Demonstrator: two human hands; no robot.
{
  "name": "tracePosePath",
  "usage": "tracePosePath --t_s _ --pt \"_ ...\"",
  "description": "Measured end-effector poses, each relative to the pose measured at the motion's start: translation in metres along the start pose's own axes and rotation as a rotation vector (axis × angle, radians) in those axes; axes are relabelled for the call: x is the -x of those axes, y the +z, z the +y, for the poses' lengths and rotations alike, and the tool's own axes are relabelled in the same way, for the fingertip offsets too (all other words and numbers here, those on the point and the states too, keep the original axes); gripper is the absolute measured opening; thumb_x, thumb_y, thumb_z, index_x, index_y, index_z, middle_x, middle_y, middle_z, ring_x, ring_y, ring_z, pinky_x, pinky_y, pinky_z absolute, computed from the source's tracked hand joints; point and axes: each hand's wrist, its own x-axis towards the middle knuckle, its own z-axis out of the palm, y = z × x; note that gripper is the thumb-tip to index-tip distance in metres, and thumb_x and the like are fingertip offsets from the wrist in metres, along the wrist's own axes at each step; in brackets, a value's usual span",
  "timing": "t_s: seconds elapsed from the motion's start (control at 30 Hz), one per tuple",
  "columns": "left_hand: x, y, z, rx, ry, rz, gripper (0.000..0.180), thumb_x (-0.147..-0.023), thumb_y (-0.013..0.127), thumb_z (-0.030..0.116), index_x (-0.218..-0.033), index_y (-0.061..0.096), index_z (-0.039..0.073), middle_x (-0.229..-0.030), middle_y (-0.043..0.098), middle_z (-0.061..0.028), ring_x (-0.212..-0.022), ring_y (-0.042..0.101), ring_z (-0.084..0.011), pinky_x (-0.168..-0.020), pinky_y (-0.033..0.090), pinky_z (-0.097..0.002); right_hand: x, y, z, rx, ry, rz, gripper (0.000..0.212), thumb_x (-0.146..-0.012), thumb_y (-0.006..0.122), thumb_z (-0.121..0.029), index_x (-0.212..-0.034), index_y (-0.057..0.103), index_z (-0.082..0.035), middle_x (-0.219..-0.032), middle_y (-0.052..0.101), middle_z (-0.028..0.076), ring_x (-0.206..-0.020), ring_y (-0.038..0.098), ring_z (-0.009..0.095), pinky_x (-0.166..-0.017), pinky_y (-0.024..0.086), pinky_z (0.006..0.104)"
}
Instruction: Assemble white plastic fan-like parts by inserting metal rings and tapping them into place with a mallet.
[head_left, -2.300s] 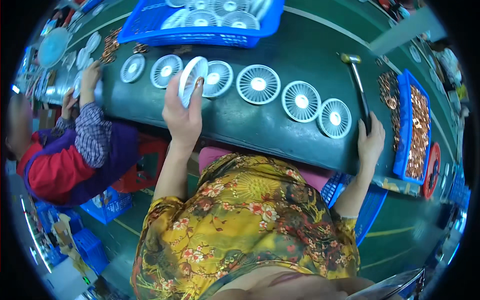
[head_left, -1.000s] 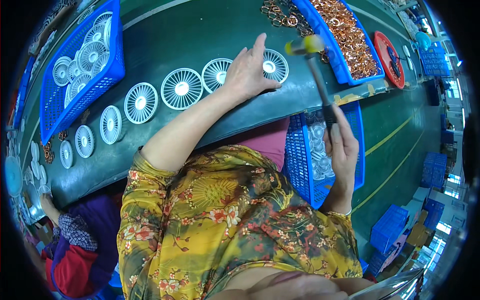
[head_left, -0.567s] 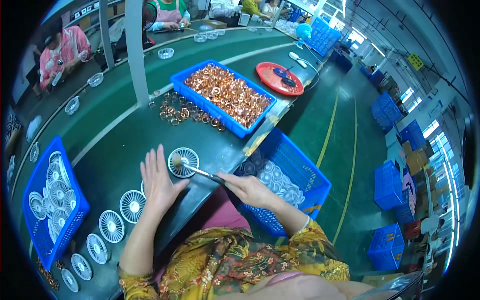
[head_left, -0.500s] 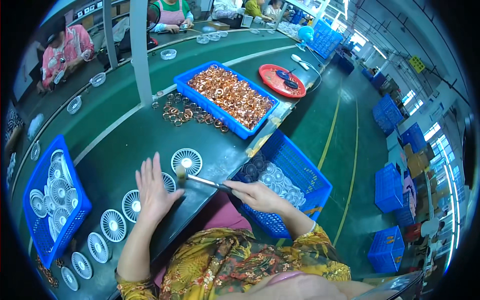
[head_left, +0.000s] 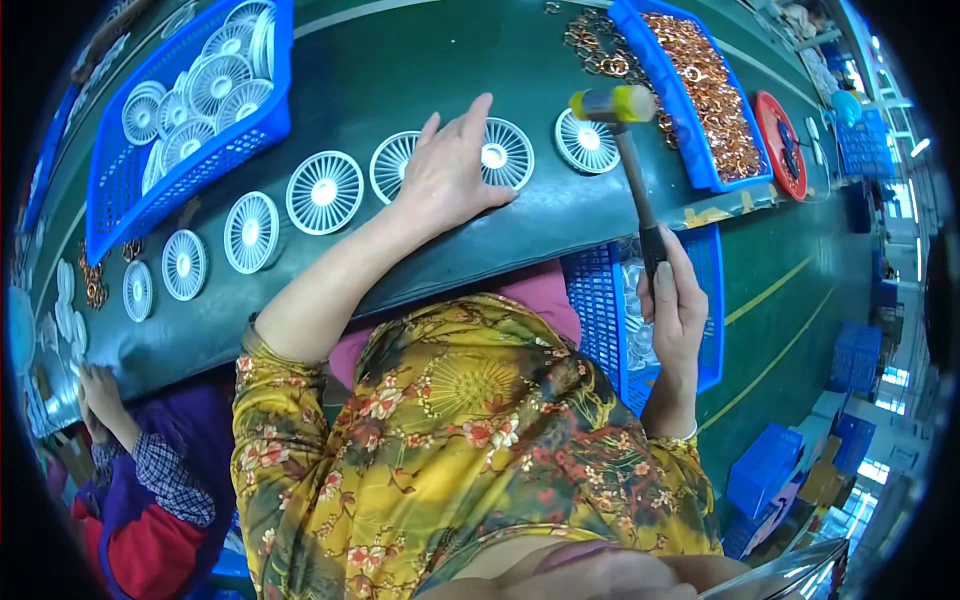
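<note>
White round plastic grilles with radial slots lie in a row along the green table. My right hand grips the black handle of a mallet, whose yellow-ended head is raised near the rightmost grille. Fingers spread, my left hand rests over the row. It partly covers one grille and the edge of another grille beside its fingers. Whether the palm presses on either one I cannot tell. Farther left sits a grille with nothing over it.
A blue basket of white grilles stands at the left. At the right are a blue tray of copper-coloured rings, loose rings and a red plate. Below the table edge is another blue basket. A co-worker's hands are at lower left.
My view has swung so that the table and baskets appear shifted. The mallet has gone from low beside a grille to raised upright. My left hand stays spread over the row.
</note>
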Motion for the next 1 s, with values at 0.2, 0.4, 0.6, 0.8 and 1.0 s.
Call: tracePosePath --t_s 0.2,0.4,0.6,0.8,1.0 --pt "0.006 -0.001 -0.006 0.009 -0.024 -0.019 0.109 -0.062 0.083 0.037 -0.143 0.023 -0.003 -0.114 0.061 -0.0238 -0.112 0.057 -0.0358 -0.111 0.028 -0.0515 -0.015 0.029 0.008 0.357 0.014 -0.233 0.037 -0.096 0.050 -0.008 -0.133 0.052 -0.005 -0.111 0.066 0.022 -0.079 0.064 0.020 -0.075 0.050 0.0310" --pt "0.008 0.002 -0.012 0.054 0.007 0.015 0.113 -0.062 0.083 0.041 -0.145 0.019 -0.001 -0.126 0.055 -0.0251 -0.117 0.055 -0.0348 -0.113 0.024 -0.0513 -0.017 0.036 -0.005 0.317 -0.160 -0.113 0.038 -0.096 0.048 -0.006 -0.134 0.052 -0.007 -0.107 0.067 0.016 -0.071 0.063 0.017 -0.067 0.050 0.0295" --pt "0.034 -0.037 -0.024 -0.224 0.089 0.063 0.111 -0.062 0.084 0.040 -0.150 0.021 0.015 -0.141 0.037 -0.0281 -0.137 0.027 -0.0449 -0.113 0.017 -0.0572 -0.042 0.039 0.022 0.466 -0.188 -0.193 0.034 -0.097 0.050 -0.014 -0.130 0.055 -0.011 -0.115 0.062 0.022 -0.099 0.063 0.039 -0.080 0.052 0.0393" --pt "0.051 -0.055 -0.044 -0.028 -0.088 -0.018 0.110 -0.062 0.085 0.031 -0.149 0.021 0.012 -0.133 0.050 -0.0203 -0.129 0.045 -0.0343 -0.114 0.019 -0.0560 -0.032 0.037 -0.013 0.153 -0.170 -0.139 0.039 -0.096 0.050 -0.006 -0.135 0.052 -0.006 -0.077 0.058 0.004 -0.062 0.047 0.007 -0.059 0.044 0.0225" --pt "0.045 -0.051 -0.043 0.016 -0.169 -0.036 0.116 -0.062 0.085 0.036 -0.150 0.014 0.013 -0.130 0.055 -0.0175 -0.125 0.050 -0.0349 -0.115 0.018 -0.0549 -0.042 0.062 -0.010 0.436 -0.194 -0.399 0.039 -0.094 0.053 -0.006 -0.133 0.051 -0.005 -0.116 0.064 0.020 -0.104 0.065 0.033 -0.085 0.051 0.0349"
